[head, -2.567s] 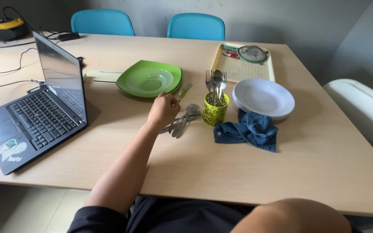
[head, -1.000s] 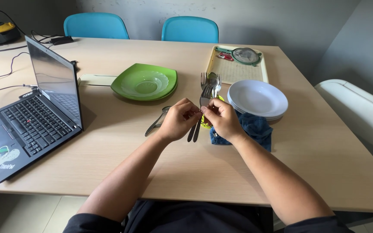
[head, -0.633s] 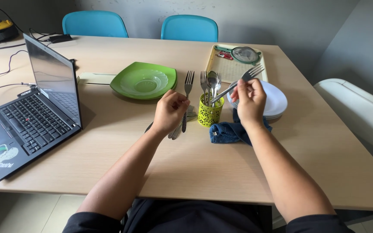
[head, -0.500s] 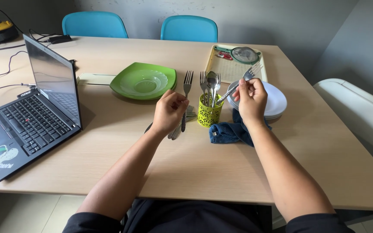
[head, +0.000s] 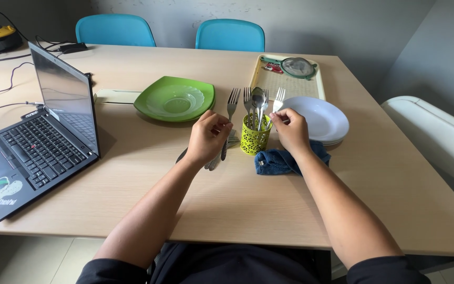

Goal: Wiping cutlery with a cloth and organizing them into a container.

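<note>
My left hand (head: 206, 138) holds a steel fork (head: 230, 109) upright, tines up, just left of a yellow perforated cutlery cup (head: 253, 141). My right hand (head: 291, 130) pinches a second fork (head: 276, 103) whose handle goes down into the cup's right side. The cup holds several more forks and spoons. Loose cutlery (head: 222, 153) lies on the wooden table (head: 237, 200) under my left hand. A crumpled blue cloth (head: 282, 160) lies under my right wrist.
A stack of white plates (head: 321, 118) sits right of the cup, a green plate (head: 177, 98) to its left. A cream tray (head: 292, 79) with a strainer lies behind. An open black laptop (head: 38, 131) stands at left. Two blue chairs (head: 229, 34) line the far edge.
My right hand has come down from above the white plates and swung its fork upright into the cup. My left hand still holds its fork, now tilted slightly toward the cup.
</note>
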